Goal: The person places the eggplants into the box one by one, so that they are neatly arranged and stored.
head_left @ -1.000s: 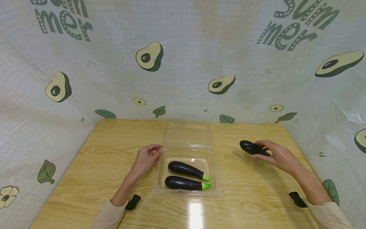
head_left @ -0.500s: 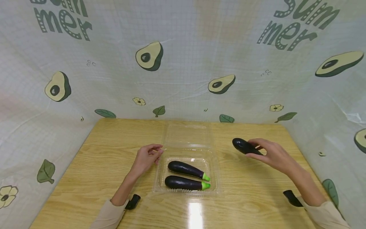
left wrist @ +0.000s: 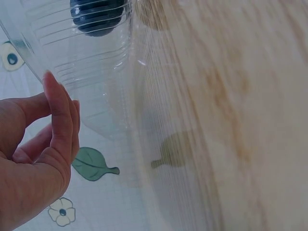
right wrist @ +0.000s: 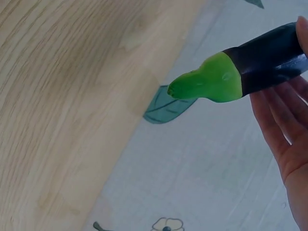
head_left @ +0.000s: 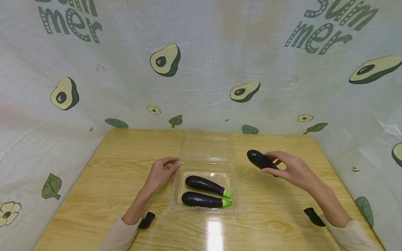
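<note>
In the head view my right hand [head_left: 293, 170] holds a dark purple eggplant [head_left: 259, 158] above the table, to the right of the clear plastic container [head_left: 237, 181]. The right wrist view shows its green stem end [right wrist: 211, 82] jutting out past my thumb and fingers. Two more eggplants lie side by side inside the open container, an upper one [head_left: 204, 183] and a lower one [head_left: 201, 199], green ends to the right. My left hand [head_left: 160, 174] pinches the container's left rim near the hinge. Its fingertips [left wrist: 49, 79] meet the plastic edge in the left wrist view.
The container's lid [head_left: 205, 147] lies folded back toward the far edge of the wooden table [head_left: 132, 150]. A pale sheet printed with avocados and leaves [head_left: 201, 62] rises behind the table and at both sides.
My right hand has moved left toward the container, carrying the eggplant along. The left hand and the two eggplants in the container have stayed in place.
</note>
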{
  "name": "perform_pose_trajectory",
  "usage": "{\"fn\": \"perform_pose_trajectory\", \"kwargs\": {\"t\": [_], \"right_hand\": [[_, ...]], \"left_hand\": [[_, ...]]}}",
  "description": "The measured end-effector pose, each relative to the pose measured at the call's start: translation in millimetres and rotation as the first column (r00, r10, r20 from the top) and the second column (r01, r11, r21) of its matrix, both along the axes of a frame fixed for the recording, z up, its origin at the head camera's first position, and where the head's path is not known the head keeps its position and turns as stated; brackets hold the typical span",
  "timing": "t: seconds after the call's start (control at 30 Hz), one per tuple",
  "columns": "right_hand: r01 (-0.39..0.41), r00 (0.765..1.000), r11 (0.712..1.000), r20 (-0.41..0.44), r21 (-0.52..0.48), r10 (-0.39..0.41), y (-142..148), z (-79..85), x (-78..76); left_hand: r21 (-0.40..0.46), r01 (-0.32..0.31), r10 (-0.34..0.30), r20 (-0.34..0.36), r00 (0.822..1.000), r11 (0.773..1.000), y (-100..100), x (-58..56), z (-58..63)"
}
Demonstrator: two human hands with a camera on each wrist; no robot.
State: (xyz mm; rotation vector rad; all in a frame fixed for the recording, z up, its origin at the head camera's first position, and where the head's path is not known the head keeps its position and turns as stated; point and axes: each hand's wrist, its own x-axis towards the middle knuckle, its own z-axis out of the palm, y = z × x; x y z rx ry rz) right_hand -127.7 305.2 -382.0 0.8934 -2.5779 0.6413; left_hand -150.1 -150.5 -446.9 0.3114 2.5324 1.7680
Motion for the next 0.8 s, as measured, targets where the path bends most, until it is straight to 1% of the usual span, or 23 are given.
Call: {"fn": "perform_pose_trajectory", "kwargs": {"t": [0.2, 0.43, 0.6, 0.8], "right_hand": [[-0.006, 1.0, 1.0, 0.006, -0.003, 0.006, -13.4, 2.4, -0.9], [-0.045, 0.999, 0.999, -0.003, -0.007, 0.044, -31.3, 5.3, -5.3], [-0.076, 0.996, 0.997, 0.042, -0.023, 0.077, -44.8, 8.9, -7.4], [-0.111, 0.987, 0.993, 0.11, -0.033, 0.114, -60.3, 11.7, -8.2]], "left_hand": [[0.021, 0.003, -0.003, 0.006, 1.0, 1.0, 0.3, 0.1, -1.0], [0.018, -0.001, 0.001, 0.021, 1.0, 1.0, -0.3, -0.5, -0.6], [0.008, 0.001, -0.001, 0.015, 1.0, 1.0, -0.5, -2.6, -2.1], [0.023, 0.003, -0.003, 0.019, 1.0, 1.0, -0.2, -2.9, -2.3]]}}
